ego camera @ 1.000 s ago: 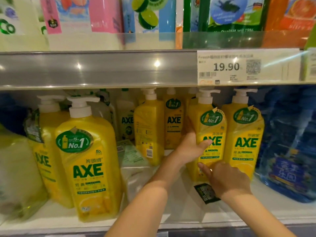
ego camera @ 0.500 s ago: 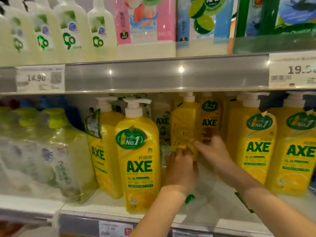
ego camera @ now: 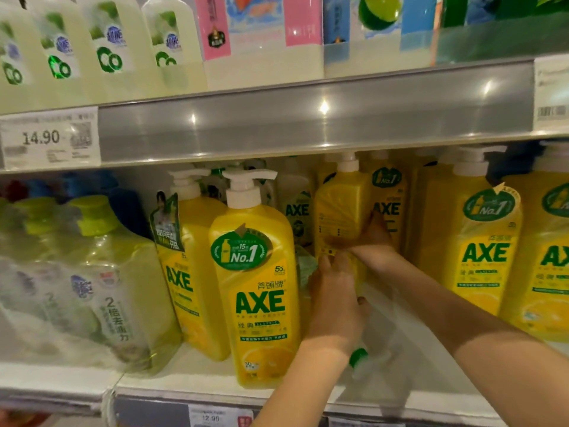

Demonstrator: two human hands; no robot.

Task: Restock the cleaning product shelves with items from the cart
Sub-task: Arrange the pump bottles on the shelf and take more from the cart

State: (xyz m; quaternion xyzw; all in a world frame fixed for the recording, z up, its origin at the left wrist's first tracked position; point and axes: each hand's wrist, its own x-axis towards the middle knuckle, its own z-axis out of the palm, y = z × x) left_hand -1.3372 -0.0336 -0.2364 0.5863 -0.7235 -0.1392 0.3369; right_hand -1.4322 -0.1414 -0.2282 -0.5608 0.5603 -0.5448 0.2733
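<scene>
Right hand (ego camera: 372,241) wrapped round the backwards bottle (ego camera: 341,208), left hand (ego camera: 335,303) flat against it, so I'd turn it label-out slowly, keeping it upright.

Pump bottle (ego camera: 255,291) left of hands (ego camera: 335,303).

Glossy yellow plastic bottles (ego camera: 255,291), shiny metal shelf rail (ego camera: 308,118)

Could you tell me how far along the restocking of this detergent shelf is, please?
Done: a left AXE bottle and a right AXE bottle face out at the front. In hand: the right hand grips and the left hand touches a turned bottle set further back. Left: the shelf gap before it holds no upright bottle; the cart is out of view, so remaining stock is unknown.
</scene>
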